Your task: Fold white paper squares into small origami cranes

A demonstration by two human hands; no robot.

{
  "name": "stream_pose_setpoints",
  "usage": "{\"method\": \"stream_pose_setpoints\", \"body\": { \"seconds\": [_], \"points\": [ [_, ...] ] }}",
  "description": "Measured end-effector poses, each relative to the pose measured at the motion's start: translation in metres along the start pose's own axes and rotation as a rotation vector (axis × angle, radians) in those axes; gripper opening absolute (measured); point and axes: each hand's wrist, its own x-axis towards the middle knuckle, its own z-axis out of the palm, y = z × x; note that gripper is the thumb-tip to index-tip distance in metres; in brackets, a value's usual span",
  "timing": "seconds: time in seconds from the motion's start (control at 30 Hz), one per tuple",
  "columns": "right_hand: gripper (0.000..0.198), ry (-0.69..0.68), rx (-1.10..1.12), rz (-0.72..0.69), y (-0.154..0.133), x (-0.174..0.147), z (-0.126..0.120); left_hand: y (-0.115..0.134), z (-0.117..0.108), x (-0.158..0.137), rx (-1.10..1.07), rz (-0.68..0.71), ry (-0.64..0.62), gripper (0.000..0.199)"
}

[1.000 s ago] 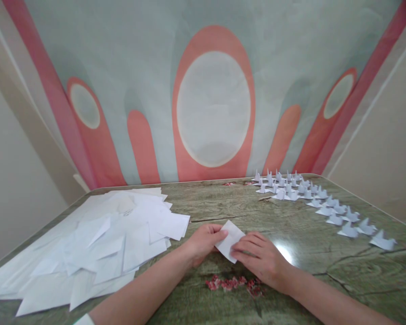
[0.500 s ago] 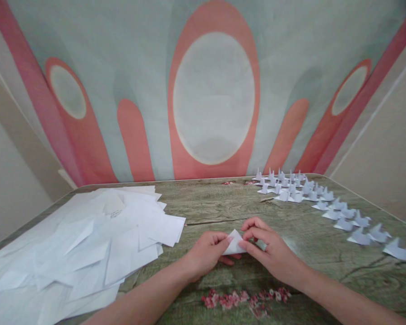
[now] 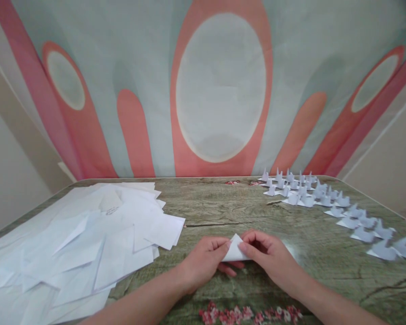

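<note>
Between my two hands is a small piece of white paper (image 3: 236, 251), folded to a triangle with its point up. My left hand (image 3: 209, 259) pinches its left side, thumb in front and fingers behind and beneath. On the right side, my right hand (image 3: 265, 253) grips the paper between thumb and curled fingers. The paper is held just above the wood-patterned table top (image 3: 203, 207), near the front middle. Part of its edges is hidden by my thumbs and fingers.
Loose white paper sheets (image 3: 118, 253) lie in an overlapping spread on the left. Several folded white paper birds (image 3: 325, 194) stand in rows along the right side. A patterned wall cloth (image 3: 219, 90) rises behind the table. Pink printed flowers (image 3: 250, 314) mark the front.
My right hand's fingers, raised and spread before, have come down and closed on the paper's right side. The view has tilted up and shifted slightly.
</note>
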Motion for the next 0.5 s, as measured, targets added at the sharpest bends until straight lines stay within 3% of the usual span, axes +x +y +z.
{"method": "stream_pose_setpoints", "body": {
  "seconds": [0.2, 0.5],
  "points": [
    [0.024, 0.057, -0.022, 0.026, 0.0008, -0.0006, 0.0025, -0.0022, 0.0004, -0.0011, 0.008, 0.007, -0.014, 0.049],
    [0.022, 0.087, -0.038, 0.035, 0.0011, -0.0021, 0.0035, -0.0049, 0.0049, -0.0029, 0.136, 0.035, 0.006, 0.042]
  ]
}}
